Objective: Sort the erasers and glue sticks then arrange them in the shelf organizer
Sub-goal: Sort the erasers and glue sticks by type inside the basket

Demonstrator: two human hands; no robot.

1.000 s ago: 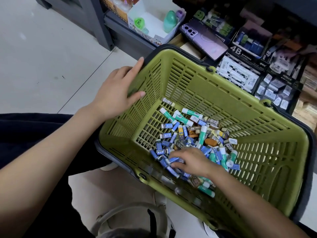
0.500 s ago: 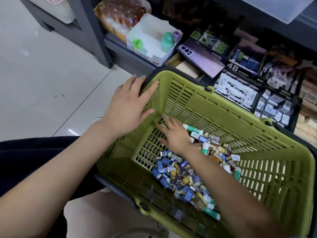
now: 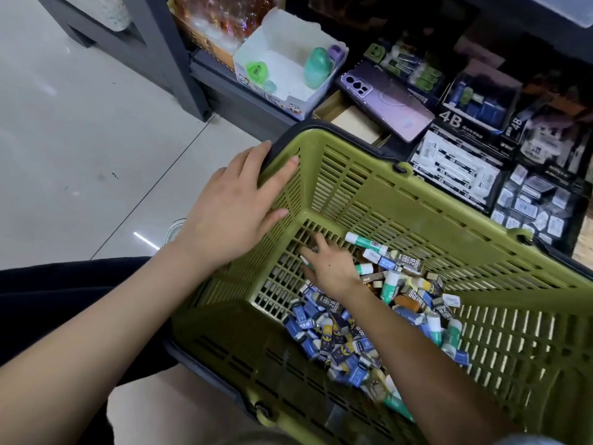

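A green plastic basket [image 3: 449,200] is tilted on my lap. On its floor lies a mixed pile of small blue and dark wrapped erasers [image 3: 324,335] and green-and-white glue sticks [image 3: 362,240]. My left hand [image 3: 234,207] rests on the basket's left rim corner, fingers fairly straight over the edge. My right hand [image 3: 330,268] reaches into the basket's far left corner and pinches a small glue stick [image 3: 305,263], whose white tip shows beside the thumb. Behind the basket, the shelf organizer holds boxes of 4B erasers [image 3: 455,165].
A purple phone [image 3: 385,97] lies across the shelf boxes above an open cardboard compartment [image 3: 353,120]. To its left stands a white box [image 3: 282,59] with green items. A grey shelf post [image 3: 173,59] rises at the left, beside the tiled floor [image 3: 80,139].
My right hand left the near side of the pile and reached to the basket's far left corner, closing on a glue stick. My left hand slid further over the rim.
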